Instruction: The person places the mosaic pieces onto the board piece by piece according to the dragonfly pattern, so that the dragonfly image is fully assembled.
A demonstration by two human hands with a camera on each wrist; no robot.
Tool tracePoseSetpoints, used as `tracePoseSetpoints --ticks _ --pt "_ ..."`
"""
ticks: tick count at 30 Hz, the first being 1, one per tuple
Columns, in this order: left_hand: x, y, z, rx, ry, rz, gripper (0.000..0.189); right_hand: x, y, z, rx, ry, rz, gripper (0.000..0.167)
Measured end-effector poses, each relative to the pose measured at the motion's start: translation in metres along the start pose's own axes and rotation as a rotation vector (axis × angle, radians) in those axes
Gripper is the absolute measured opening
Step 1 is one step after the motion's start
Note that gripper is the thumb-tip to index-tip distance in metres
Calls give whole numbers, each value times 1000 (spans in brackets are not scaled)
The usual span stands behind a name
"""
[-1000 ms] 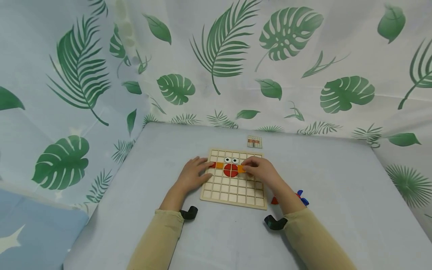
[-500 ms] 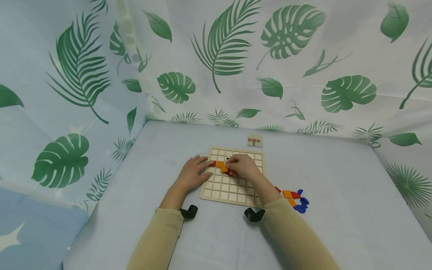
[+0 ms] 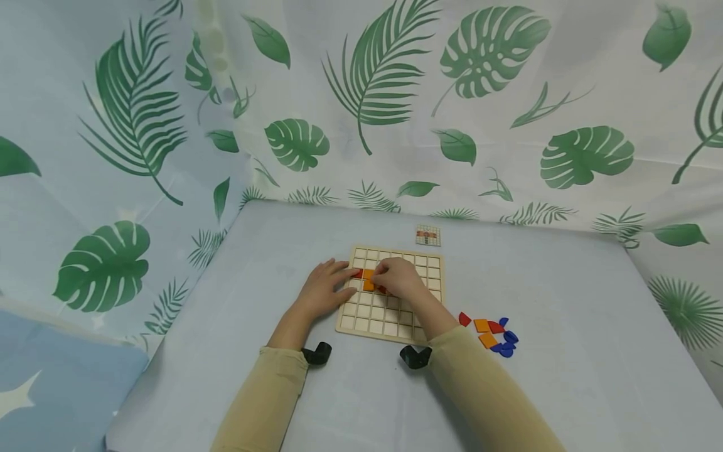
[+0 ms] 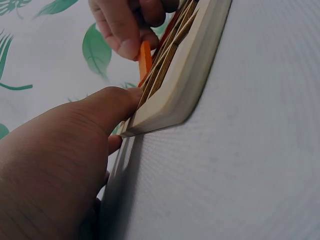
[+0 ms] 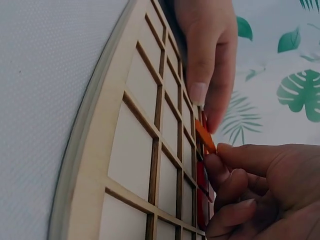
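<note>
A wooden grid board lies on the table. My left hand rests on its left edge, fingers relaxed, with the index fingertip at a red piece in the grid. My right hand pinches an orange square tile between thumb and finger. In the left wrist view the orange tile stands tilted over the grid; in the right wrist view the fingertips hold its edge. Another orange tile lies beside the red piece. Red curved pieces lie under the right hand, mostly hidden.
Right of the board lie loose pieces: a red quarter-round, orange squares, another red piece and several blue pieces. A small pattern card lies behind the board. A leaf-print curtain hangs behind the table.
My right hand has moved left across the board with an orange square tile in its fingers. It now covers the eye pieces and most of the red circle. The left hand has stayed in place.
</note>
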State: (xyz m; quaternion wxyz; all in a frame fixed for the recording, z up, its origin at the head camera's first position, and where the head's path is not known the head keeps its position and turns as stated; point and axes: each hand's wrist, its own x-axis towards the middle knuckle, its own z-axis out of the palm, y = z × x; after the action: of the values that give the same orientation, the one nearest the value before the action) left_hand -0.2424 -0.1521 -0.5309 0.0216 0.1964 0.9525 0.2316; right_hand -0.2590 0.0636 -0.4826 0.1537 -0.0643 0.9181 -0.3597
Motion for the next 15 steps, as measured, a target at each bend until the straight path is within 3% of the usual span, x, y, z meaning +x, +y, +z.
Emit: tracePoseSetpoints --ticks 15 --pt "1 -2 1 -5 14 19 48 1 -4 1 -82 -28 -17 14"
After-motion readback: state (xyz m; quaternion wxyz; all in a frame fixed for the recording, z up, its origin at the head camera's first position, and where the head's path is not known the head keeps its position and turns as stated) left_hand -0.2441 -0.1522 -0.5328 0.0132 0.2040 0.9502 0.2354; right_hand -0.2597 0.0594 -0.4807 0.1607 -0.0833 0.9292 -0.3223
